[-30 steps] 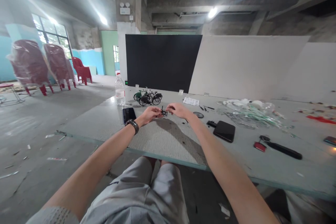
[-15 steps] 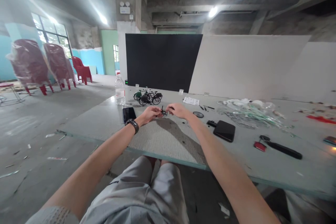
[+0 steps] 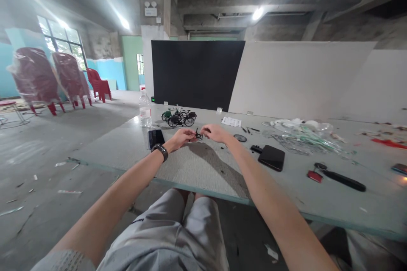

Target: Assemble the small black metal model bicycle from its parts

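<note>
Between my hands, just above the table, is a small black model bicycle part [image 3: 199, 136] with thin bars. My left hand [image 3: 182, 137] pinches its left end. At its right side are the closed fingertips of my right hand [image 3: 213, 133]; whether they grip the part itself or some tiny piece is too small to tell. Behind my hands stand several small model bicycles [image 3: 179, 117], black with one green. A black spoked wheel [image 3: 240, 138] lies flat to the right of my right hand.
A phone [image 3: 156, 139] and a water bottle [image 3: 145, 110] are at the left. Rightward lie a printed paper [image 3: 231, 122], a black flat box [image 3: 271, 158], crumpled plastic bags [image 3: 310, 135] and a black-handled tool [image 3: 345, 181]. The table's front edge [image 3: 203, 189] runs close to my lap.
Almost nothing differs. Both hands stay in place around the black part, with at most a slight shift of the right fingers.
</note>
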Available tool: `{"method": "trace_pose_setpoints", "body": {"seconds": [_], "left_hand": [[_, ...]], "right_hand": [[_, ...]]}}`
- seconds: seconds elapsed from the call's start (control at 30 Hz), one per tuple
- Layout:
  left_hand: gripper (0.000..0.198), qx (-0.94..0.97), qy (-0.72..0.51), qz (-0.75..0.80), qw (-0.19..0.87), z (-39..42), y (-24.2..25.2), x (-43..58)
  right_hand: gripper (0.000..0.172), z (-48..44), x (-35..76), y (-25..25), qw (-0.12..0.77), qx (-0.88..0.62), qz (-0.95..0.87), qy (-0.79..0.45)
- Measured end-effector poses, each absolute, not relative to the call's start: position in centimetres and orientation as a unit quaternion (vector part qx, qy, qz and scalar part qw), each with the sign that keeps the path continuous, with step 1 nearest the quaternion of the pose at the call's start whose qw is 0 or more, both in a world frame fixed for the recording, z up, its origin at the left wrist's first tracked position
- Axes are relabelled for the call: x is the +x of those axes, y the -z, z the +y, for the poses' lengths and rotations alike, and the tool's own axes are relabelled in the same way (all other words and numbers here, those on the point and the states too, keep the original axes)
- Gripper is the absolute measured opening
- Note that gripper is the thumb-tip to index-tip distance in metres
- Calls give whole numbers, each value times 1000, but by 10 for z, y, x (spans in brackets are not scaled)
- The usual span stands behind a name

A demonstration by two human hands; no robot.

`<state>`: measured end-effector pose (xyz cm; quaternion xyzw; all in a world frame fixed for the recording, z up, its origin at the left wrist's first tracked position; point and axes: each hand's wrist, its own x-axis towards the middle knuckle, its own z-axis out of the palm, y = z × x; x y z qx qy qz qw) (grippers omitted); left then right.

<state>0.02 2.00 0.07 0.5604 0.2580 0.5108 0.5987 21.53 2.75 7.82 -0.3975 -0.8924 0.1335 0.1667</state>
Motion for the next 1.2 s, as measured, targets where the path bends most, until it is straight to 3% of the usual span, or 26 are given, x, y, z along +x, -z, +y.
{"method": "trace_pose_setpoints", "body": {"seconds": [0.17, 0.33, 0.47, 0.7, 0.93, 1.2], "left_hand": [[40, 562, -511, 272, 591, 21, 0, 0], [30, 589, -510, 284, 558, 19, 0, 2], [27, 607, -503, 295, 540, 16, -2, 5], [35, 622, -500, 314, 515, 12, -4, 5], [41, 665, -491, 309, 471, 7, -4, 3], [34, 682, -509, 348, 394, 11, 0, 3]], "right_hand": [[33, 30, 217, -76, 190, -393, -893, -108], [46, 27, 213, -75, 223, -372, -891, -133], [43, 28, 210, -73, 225, -355, -895, -149], [39, 31, 211, -69, 201, -374, -892, -155], [46, 32, 211, -66, 202, -370, -889, -181], [54, 32, 204, -62, 222, -379, -882, -171]]}}
